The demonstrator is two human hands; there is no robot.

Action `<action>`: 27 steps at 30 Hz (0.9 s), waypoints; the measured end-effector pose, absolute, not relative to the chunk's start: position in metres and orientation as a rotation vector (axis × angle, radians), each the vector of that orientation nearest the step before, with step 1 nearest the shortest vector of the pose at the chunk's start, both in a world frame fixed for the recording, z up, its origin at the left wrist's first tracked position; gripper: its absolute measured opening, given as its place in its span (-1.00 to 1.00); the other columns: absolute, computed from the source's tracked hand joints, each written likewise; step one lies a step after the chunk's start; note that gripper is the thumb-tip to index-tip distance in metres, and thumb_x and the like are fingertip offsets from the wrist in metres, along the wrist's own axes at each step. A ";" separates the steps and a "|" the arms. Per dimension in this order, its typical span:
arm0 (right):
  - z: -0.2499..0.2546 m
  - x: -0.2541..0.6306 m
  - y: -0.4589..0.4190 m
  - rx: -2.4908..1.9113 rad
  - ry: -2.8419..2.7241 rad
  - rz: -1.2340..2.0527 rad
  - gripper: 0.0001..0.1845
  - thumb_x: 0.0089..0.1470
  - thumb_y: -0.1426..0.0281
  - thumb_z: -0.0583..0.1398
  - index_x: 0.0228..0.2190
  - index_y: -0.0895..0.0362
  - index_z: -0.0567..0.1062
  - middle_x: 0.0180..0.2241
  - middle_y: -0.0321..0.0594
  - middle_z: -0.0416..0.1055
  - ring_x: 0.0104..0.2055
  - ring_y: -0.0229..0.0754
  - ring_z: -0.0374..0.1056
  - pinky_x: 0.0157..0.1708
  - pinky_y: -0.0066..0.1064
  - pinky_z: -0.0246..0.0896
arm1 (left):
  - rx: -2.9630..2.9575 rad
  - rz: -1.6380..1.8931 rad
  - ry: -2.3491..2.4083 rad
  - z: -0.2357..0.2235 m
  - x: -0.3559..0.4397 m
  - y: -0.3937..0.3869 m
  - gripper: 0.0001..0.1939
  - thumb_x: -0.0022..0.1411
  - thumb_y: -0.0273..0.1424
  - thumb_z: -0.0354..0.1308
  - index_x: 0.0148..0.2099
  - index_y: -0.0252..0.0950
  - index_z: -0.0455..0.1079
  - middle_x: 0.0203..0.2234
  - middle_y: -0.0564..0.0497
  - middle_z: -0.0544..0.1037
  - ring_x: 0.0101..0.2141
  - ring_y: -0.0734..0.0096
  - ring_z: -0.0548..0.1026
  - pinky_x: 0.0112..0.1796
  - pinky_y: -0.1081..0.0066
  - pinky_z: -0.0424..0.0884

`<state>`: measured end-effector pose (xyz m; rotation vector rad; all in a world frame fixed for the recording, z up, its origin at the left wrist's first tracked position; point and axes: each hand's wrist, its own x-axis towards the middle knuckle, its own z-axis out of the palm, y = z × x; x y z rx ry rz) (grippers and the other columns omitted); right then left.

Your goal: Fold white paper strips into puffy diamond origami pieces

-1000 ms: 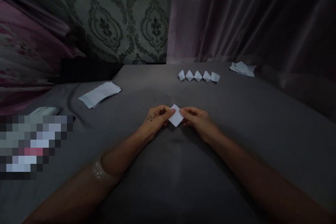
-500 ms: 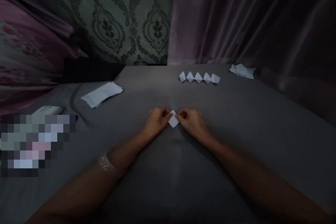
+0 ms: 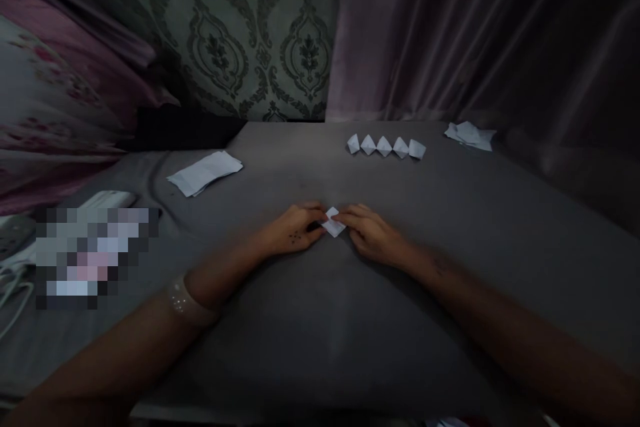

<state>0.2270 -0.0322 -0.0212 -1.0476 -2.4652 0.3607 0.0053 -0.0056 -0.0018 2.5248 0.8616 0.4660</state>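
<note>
A small folded white paper (image 3: 335,225), diamond-shaped, lies on the grey cloth between my two hands. My left hand (image 3: 301,225) pinches its left corner between thumb and fingers. From the other side, my right hand (image 3: 371,230) is closed at the right edge, its index fingertip pressing on the paper's upper face. Farther back, several folded white paper shapes (image 3: 384,146) stand in a row. What the paper looks like underneath is hidden.
A stack of white paper strips (image 3: 206,173) lies at the left. More loose paper (image 3: 471,135) sits at the back right. A white power strip (image 3: 113,200) with cables (image 3: 15,287) and a blurred-out object (image 3: 95,257) are on the left.
My right index finger has shifted onto the paper's face, and the left hand's fingers have straightened along its edge. The whole view has shifted slightly, so things appear farther right.
</note>
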 end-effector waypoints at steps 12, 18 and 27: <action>-0.009 0.224 -0.046 -1.087 -2.409 0.411 -0.65 0.12 0.38 0.16 -0.04 0.12 0.49 -0.09 -0.07 0.41 -0.02 -0.03 0.30 -0.02 -0.13 0.29 | 2.521 0.456 0.870 -0.004 0.002 -0.005 -0.72 0.33 -0.30 0.06 -0.10 -0.37 0.49 -0.11 -0.14 0.49 -0.09 0.27 0.47 -0.05 0.33 0.37; -0.014 0.222 -0.043 -1.144 -2.369 0.386 -0.72 0.23 0.28 0.11 -0.11 0.08 0.52 -0.16 -0.12 0.44 -0.09 -0.06 0.32 -0.09 -0.17 0.31 | 2.481 0.499 0.906 -0.005 0.002 -0.005 -0.76 0.34 -0.33 0.04 -0.12 -0.30 0.50 -0.16 -0.07 0.51 -0.14 0.33 0.48 -0.08 0.38 0.38; -0.018 0.220 -0.031 -1.188 -2.202 0.563 -0.75 0.26 0.39 0.04 -0.28 0.09 0.53 -0.21 -0.15 0.42 -0.15 -0.15 0.33 -0.11 -0.25 0.26 | 2.270 0.594 1.151 -0.006 0.010 -0.008 -0.77 0.32 -0.36 0.02 -0.26 -0.29 0.50 -0.25 -0.03 0.53 -0.25 0.39 0.49 -0.18 0.42 0.36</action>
